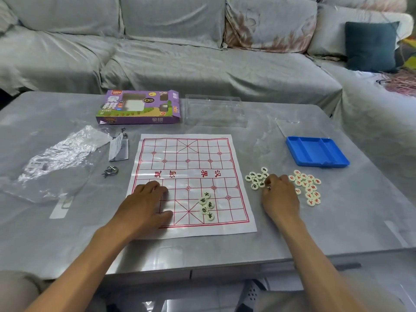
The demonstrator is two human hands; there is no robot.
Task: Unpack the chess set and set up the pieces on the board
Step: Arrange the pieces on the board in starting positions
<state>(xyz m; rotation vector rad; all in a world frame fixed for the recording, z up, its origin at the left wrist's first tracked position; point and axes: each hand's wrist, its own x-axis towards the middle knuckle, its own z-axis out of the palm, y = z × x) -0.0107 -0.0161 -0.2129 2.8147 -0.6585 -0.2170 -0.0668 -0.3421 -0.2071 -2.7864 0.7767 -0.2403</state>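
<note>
purple box marked "象棋 XIANG QI", paper board printed "汉界" (upside down to the wearer)

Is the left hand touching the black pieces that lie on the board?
Apart. The head view shows bare board squares between the left hand and the black pieces.

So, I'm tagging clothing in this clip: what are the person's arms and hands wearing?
Nothing that shows. Both forearms are bare from the bottom edge of the picture to the wrists, with no sleeves in view. The left hand and the right hand wear no gloves, and no watch, bracelet or ring can be seen. Light trousers cover the knees at the bottom of the picture.
</note>
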